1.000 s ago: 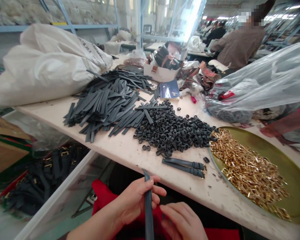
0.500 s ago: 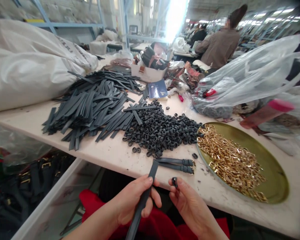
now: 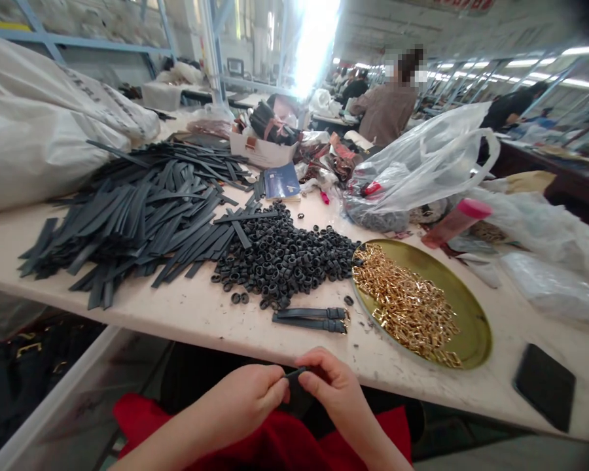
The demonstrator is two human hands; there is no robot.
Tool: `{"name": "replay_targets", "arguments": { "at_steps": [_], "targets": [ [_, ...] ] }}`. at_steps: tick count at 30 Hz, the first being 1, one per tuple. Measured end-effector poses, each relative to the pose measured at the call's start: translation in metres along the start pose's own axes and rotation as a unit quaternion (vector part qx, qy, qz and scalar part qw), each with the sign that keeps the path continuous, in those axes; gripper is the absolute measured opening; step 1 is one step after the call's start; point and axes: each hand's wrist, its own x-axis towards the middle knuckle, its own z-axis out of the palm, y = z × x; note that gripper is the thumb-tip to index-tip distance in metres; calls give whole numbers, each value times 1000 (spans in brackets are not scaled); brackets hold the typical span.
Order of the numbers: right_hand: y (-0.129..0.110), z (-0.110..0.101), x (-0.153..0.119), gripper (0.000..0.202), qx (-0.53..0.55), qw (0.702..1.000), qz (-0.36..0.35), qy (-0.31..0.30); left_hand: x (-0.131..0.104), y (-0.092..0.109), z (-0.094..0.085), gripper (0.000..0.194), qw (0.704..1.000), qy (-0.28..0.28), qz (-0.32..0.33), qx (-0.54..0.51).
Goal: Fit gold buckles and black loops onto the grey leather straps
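The left hand (image 3: pixel 260 390) and the right hand (image 3: pixel 332 386) are closed, fingertips to thumbs, on a dark strap (image 3: pixel 298 387). The strap is to the left of the round tray (image 3: pixel 464 306) and nearer the person than it, held off the tabletop (image 3: pixel 186 318), above the red cloth (image 3: pixel 260 445) on the lap. Fingers cover much of it; whether anything small is pinched along with it, I cannot tell.

Because the grip looks narrow and the strap is out past the table edge, a slip would probably drop it into the lap or onto the floor. With the fingers hiding the end, a part could also be set crooked unnoticed.

Gold buckles (image 3: pixel 410 304) fill the tray's left side up to its near rim, so a bump might spill some. The heap of black loops (image 3: pixel 289 258) spreads left from the tray's rim and meets it; a careless sweep could push loops in among the buckles. One loose loop (image 3: pixel 348 300), just left of the tray, could roll off if brushed.

Two buckled straps (image 3: pixel 311 320), left of the tray and on the near side of the heap, could be knocked by a reaching forearm. The dark phone (image 3: pixel 544 386), right of the tray and nearer the front edge, might fall if an elbow catches it.
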Motion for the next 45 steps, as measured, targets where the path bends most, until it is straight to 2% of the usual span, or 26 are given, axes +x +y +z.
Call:
{"name": "replay_targets", "arguments": {
  "at_steps": [2, 5, 7, 9, 11, 13, 14, 16, 18, 20, 21, 24, 26, 32, 37, 41, 45],
  "targets": [
    [-3, 2, -2, 19, -5, 999, 16, -31, 1, 2, 2, 28, 1000, 12, 5, -9],
    [-4, 9, -3, 25, 33, 999, 39, -6, 6, 6, 9, 31, 998, 57, -15, -31],
    [-1, 15, -3, 29, 52, 998, 22, 11, 11, 9, 14, 33, 995, 77, -14, -55],
    [1, 14, -1, 33, 36, 999, 4, 0, 16, 9, 18, 34, 992, 91, 11, -86],
    [0, -1, 6, 43, -25, 999, -20, -9, 23, 7, 18, 33, 989, 97, 24, -110],
    [-8, -30, 17, 41, -131, 989, -58, 19, 30, 2, 17, 35, 986, 94, 7, -139],
    [-13, -49, 25, 30, -202, 974, -84, 60, 34, -2, 17, 38, 983, 89, -6, -162],
    [-25, -90, 42, 21, -340, 914, -120, 186, 41, -11, 19, 43, 972, 77, -27, -221],
    [-36, -125, 61, 24, -507, 812, -122, 263, 47, -18, 24, 48, 958, 67, -43, -276],
    [-42, -146, 79, 23, -570, 769, -114, 265, 52, -20, 29, 50, 948, 55, -53, -309],
    [-44, -151, 88, 21, -590, 758, -109, 255, 53, -19, 32, 50, 943, 52, -54, -323],
    [-43, -150, 106, 16, -632, 736, -91, 223, 55, -13, 36, 51, 937, 46, -50, -342],
    [-42, -146, 111, 13, -654, 723, -76, 208, 54, -10, 36, 51, 947, 36, -46, -317],
    [-44, -149, 103, 10, -674, 722, -41, 154, 52, -12, 37, 52, 971, 30, -30, -235],
    [-48, -154, 106, 16, -668, 723, -13, 173, 48, -8, 43, 47, 972, 44, -24, -232],
    [-47, -153, 114, 13, -662, 727, 10, 184, 46, -5, 47, 41, 978, 48, -10, -205],
    [-46, -151, 118, 6, -644, 743, 15, 181, 46, 0, 46, 34, 988, 45, -4, -145]
  ]
}}
